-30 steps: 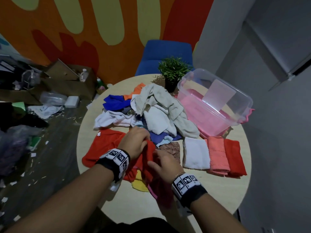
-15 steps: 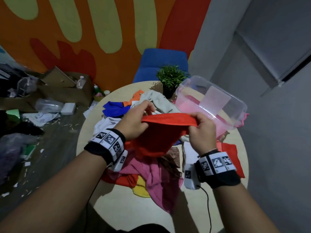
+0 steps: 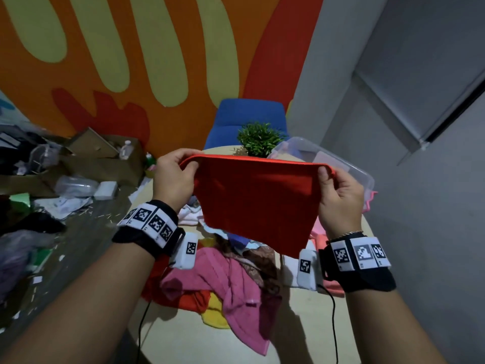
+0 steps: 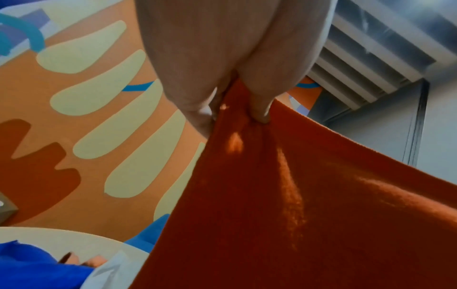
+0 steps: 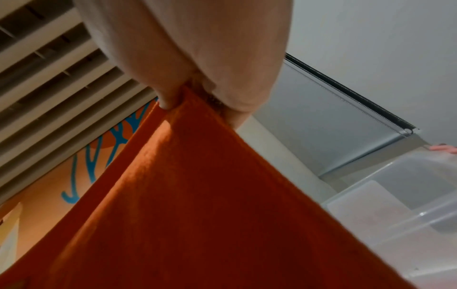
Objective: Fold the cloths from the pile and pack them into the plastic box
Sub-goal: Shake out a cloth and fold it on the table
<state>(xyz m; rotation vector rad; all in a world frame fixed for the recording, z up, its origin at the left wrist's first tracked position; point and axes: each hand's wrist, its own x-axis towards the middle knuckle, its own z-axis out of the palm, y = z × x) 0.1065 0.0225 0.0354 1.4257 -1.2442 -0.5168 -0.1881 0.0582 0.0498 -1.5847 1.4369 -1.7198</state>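
I hold a red cloth (image 3: 256, 203) spread out in the air above the table, its top edge stretched level. My left hand (image 3: 174, 177) pinches its top left corner, and my right hand (image 3: 338, 190) pinches its top right corner. In the left wrist view the left hand (image 4: 237, 109) nips the red cloth (image 4: 296, 215) between thumb and fingers. The right wrist view shows the right hand (image 5: 197, 97) doing the same on the red cloth (image 5: 197, 215). The clear plastic box (image 3: 351, 169) stands behind the cloth at the right, partly hidden. The pile (image 3: 231, 279) of pink, yellow and other cloths lies on the table below.
A small potted plant (image 3: 258, 139) stands at the table's (image 3: 183, 337) far edge, with a blue chair (image 3: 249, 116) behind it. Cardboard boxes and clutter (image 3: 78, 164) cover the floor at the left. Folded cloths (image 3: 319, 237) peek out under my right wrist.
Both hands lifted the red cloth off the pile, raised it higher and moved apart, stretching it out flat between them.
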